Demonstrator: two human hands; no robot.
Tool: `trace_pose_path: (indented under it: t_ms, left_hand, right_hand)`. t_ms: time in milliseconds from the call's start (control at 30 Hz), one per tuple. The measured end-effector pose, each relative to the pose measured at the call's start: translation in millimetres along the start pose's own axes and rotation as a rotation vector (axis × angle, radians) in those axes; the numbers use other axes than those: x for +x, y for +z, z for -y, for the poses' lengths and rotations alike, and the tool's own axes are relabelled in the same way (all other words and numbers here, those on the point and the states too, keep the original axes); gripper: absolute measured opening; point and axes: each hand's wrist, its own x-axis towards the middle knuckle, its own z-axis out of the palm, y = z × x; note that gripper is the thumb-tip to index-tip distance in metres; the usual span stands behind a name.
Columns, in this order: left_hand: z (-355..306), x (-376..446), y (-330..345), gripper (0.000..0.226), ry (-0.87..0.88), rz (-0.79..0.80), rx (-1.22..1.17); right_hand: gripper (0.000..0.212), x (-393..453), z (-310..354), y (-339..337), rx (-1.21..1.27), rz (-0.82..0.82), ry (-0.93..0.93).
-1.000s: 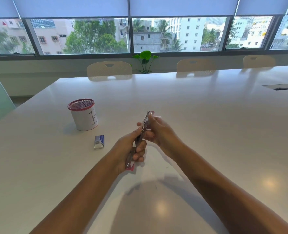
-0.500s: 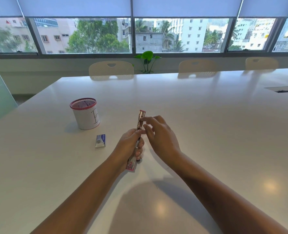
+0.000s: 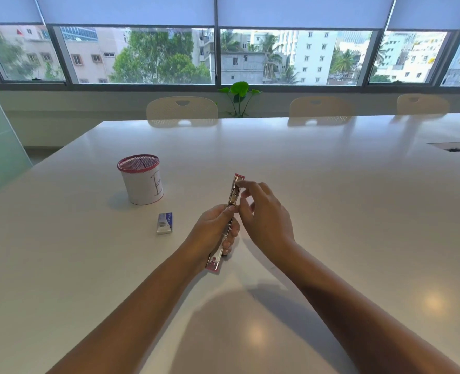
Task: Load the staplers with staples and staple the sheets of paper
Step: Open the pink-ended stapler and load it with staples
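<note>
A slim metal stapler [image 3: 233, 194] with pink ends is swung out flat, pointing away from me above the white table [image 3: 331, 211]. My left hand [image 3: 214, 233] grips its near half, thumb on the rail. My right hand [image 3: 264, 214] hovers beside the far half, its fingertips pinched at the open metal channel; anything between them is too small to make out. A small blue-and-white staple box [image 3: 165, 223] lies on the table to the left of my hands. No sheets of paper are in sight.
A white cup with a red mesh rim and a drawn letter [image 3: 141, 178] stands at the left. Pale chairs [image 3: 182, 111] line the far edge. A cable slot [image 3: 455, 146] is cut into the table at far right.
My right hand let go of the stapler's far tip and drew back, its fingers now pinched beside the open channel. My left hand kept its grip; the stapler straightened a little.
</note>
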Motion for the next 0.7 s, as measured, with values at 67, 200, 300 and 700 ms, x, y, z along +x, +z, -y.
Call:
trace_pose_path:
  t_ms: [67,200,300,700]
  left_hand:
    - [2.3,0.1,0.2,0.023,-0.003,-0.005,0.017]
    - [4.5,0.4,0.4,0.026,-0.006,-0.015,0.017]
    - [5.4,0.3,2.8,0.027,-0.032,-0.023,0.006]
    - [9.0,5.7,-0.4,0.038,-0.249,-0.025,-0.289]
  right_hand:
    - [0.029,1.4,-1.8,0.6,0.078,0.012,0.042]
    - [0.024,0.9,-2.4,5.0,0.227,0.055,0.075]
    - [0.016,2.8,-4.5,3.4,0.294,0.03,0.079]
    - [0.013,1.4,-1.4,1.1,0.376,-0.031,-0.06]
